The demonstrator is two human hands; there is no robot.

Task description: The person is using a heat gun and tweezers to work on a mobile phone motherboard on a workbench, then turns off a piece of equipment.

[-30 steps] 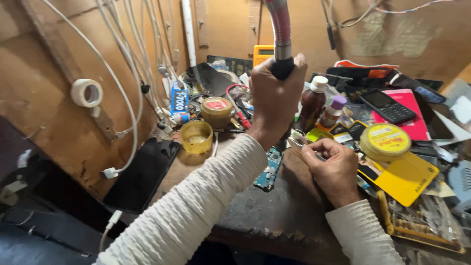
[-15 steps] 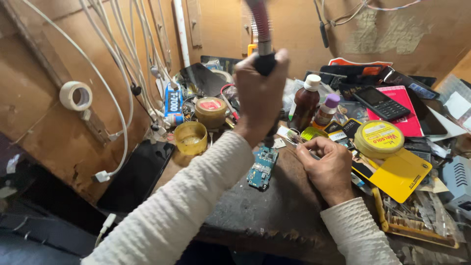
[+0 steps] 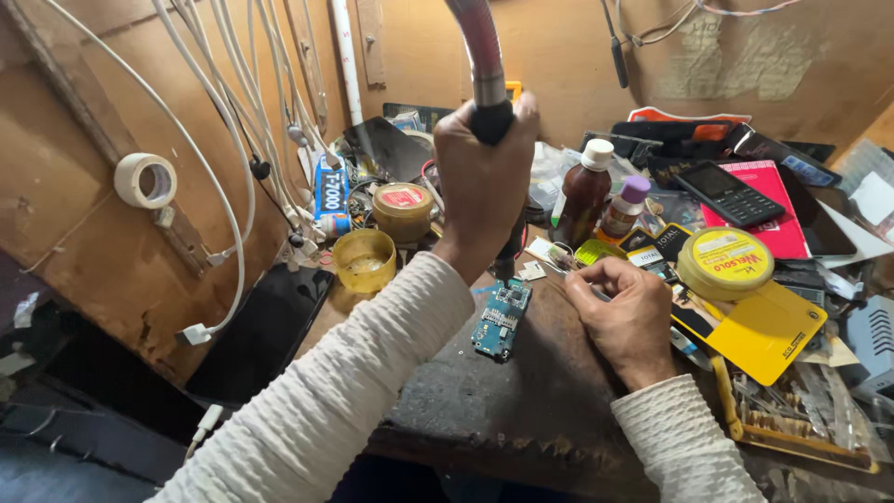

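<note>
From the head view, the left hand (image 3: 484, 182) is gripping a black-handled hot-air wand on a pinkish hose (image 3: 491, 112) above the small blue-green circuit board (image 3: 501, 319) lying on the dark bench (image 3: 521, 410), while the right hand (image 3: 626, 317) is curling closed around a thin tool beside it.

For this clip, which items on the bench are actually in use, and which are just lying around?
In use:
- left hand gripping the hose-fed tool handle
- blue circuit board below its nozzle
- right hand closed on a thin tool, beside the board

Lying about:
- brown bottle
- yellow round tin
- keypad phone
- tape roll
- yellow cup
</note>
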